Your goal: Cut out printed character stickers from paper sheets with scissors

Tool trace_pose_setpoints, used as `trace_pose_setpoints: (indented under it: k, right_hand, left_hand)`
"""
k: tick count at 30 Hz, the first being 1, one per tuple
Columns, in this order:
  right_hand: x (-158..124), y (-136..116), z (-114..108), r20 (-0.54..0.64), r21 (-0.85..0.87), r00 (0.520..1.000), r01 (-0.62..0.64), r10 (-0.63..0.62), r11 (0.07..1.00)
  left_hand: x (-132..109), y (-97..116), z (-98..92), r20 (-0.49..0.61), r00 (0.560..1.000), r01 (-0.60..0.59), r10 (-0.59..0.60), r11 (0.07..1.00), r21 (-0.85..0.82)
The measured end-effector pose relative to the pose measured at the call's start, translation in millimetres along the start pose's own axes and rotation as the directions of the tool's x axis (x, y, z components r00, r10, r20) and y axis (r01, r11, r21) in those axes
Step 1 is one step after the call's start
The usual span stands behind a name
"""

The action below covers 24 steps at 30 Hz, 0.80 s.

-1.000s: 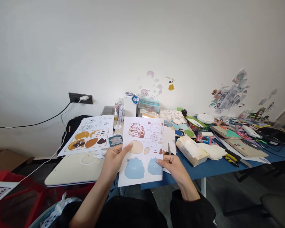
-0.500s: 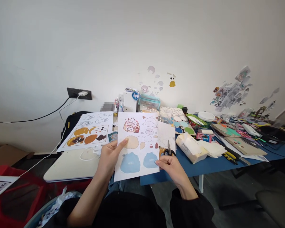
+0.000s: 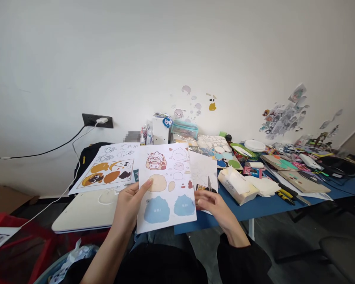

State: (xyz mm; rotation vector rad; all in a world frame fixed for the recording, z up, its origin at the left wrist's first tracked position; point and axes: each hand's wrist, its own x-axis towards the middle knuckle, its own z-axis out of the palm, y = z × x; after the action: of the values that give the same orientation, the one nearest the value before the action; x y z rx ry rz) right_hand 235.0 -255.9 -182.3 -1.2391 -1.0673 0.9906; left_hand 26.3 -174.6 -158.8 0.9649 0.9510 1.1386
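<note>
My left hand point(image 3: 128, 203) is closed on the left edge of a white printed sheet point(image 3: 168, 173), its thumb lying on the front. The sheet carries a cartoon character in a pink-brown outline, beige and brown shapes, and two large blue shapes at the bottom. It is held up, tilted, in front of the table. At its right edge is my right hand point(image 3: 214, 207), fingers stretched out and thumb apart from them; some fingertips are hidden behind the paper. Just beyond that hand lie dark-handled scissors point(image 3: 210, 185) and a pale sheet with faint outlines point(image 3: 205, 165).
Another printed sheet point(image 3: 106, 167) with orange shapes lies over the white board point(image 3: 79, 213) on the left. A tissue pack point(image 3: 236, 187) and yellow-black cutters point(image 3: 286, 193) sit on the blue table point(image 3: 245, 212). A white cable point(image 3: 73, 146) hangs from the wall socket.
The sheet has shifted slightly left and down with my left hand. My right thumb has come off the sheet's lower right edge, and the right fingers have opened out.
</note>
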Motion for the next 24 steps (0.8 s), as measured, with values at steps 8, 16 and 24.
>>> trace_pose_setpoints:
  k: [8, 16, 24]
  right_hand:
    - [38, -17, 30, -0.215, -0.151, 0.942, 0.229, -0.259, 0.961]
    - [35, -6, 42, -0.372, -0.291, 0.842, 0.293, -0.39, 0.911]
    - [36, -3, 44, -0.399, -0.247, 0.835, 0.301, -0.38, 0.921]
  left_hand:
    - [-11, -6, 4.1, 0.045, 0.998, -0.045, 0.041, 0.996, 0.078]
    - [-13, -3, -0.2, 0.045, 0.993, -0.119, 0.113, 0.972, 0.2]
    - [-13, -8, -4.1, 0.027, 0.989, -0.148, 0.147, 0.954, 0.261]
